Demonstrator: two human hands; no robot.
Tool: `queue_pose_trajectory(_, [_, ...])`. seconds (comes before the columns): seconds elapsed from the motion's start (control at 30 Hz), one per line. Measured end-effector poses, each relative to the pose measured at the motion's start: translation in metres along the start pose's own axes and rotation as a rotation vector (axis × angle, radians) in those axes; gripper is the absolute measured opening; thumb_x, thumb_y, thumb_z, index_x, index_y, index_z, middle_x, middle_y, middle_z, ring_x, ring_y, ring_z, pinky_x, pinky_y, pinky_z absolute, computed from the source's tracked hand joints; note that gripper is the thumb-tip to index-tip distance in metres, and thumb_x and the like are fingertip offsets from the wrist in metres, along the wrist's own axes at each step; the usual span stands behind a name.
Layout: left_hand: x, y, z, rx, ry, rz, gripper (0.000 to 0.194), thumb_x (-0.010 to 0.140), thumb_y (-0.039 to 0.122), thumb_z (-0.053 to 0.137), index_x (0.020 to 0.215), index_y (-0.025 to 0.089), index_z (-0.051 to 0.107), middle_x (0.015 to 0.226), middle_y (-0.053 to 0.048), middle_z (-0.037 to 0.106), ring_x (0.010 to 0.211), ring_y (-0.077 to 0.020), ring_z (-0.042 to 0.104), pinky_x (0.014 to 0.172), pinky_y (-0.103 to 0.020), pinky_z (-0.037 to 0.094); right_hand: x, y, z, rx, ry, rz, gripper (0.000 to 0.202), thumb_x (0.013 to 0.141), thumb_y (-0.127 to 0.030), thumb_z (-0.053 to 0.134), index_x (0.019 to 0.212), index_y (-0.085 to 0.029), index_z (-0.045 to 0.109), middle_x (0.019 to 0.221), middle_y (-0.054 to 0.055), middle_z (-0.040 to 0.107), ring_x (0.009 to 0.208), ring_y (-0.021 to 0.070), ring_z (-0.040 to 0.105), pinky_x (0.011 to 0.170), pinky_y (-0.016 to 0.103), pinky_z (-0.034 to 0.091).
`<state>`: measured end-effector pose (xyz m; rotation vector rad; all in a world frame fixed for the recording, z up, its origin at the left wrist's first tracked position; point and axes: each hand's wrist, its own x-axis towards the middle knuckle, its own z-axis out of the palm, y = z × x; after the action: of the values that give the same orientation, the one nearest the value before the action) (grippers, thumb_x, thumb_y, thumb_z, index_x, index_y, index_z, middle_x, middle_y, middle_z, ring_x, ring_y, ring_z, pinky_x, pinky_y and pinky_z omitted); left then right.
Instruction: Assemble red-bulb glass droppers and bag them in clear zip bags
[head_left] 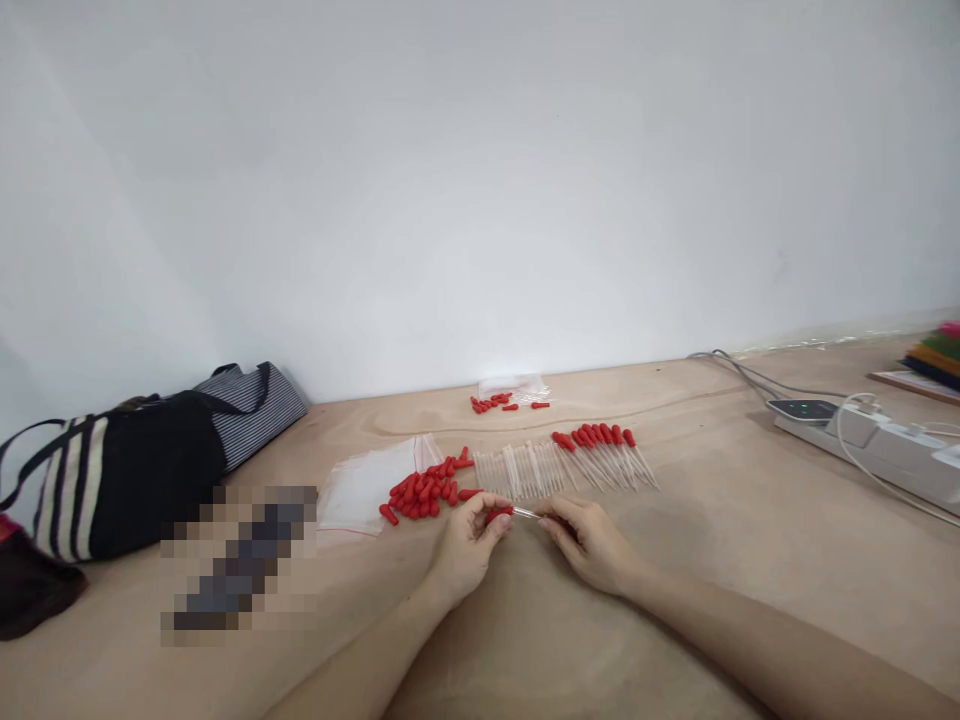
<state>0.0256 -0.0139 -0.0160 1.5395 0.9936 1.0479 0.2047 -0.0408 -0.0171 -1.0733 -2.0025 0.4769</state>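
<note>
My left hand point(469, 543) pinches a red rubber bulb point(500, 513) at its fingertips. My right hand point(589, 535) grips a thin clear pipette tube point(526, 513) whose end meets the bulb. Just beyond the hands lies a pile of loose red bulbs point(424, 490), a row of bare clear tubes point(521, 470), and a row of tubes with red bulbs fitted point(604, 450). Clear zip bags point(364, 485) lie left of the pile. Both hands rest on the wooden table point(712, 520).
A small clear bag with a few red bulbs point(510, 398) lies near the wall. A striped black bag point(135, 465) sits at left. At right are a white power strip point(885, 450) with cables and a device point(802, 409), plus coloured items point(934, 360).
</note>
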Motion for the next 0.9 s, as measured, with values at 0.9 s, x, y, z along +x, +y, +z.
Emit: queue_pose_trajectory(0.9, [-0.0046, -0.0054, 0.0013, 0.139, -0.045, 0.022, 0.02, 0.065, 0.023, 0.063, 0.082, 0.013, 0.066, 0.075, -0.005, 0.068, 0.069, -0.0171, 0.061, 0.065, -0.026, 0.048, 0.0021, 0.0036, -0.0049, -0.449, 0.007, -0.196, 0.02, 0.081, -0.016, 0.04, 0.074, -0.018, 0.059, 0.062, -0.001, 0.056, 0.055, 0.009, 0.043, 0.063, 0.028, 0.017])
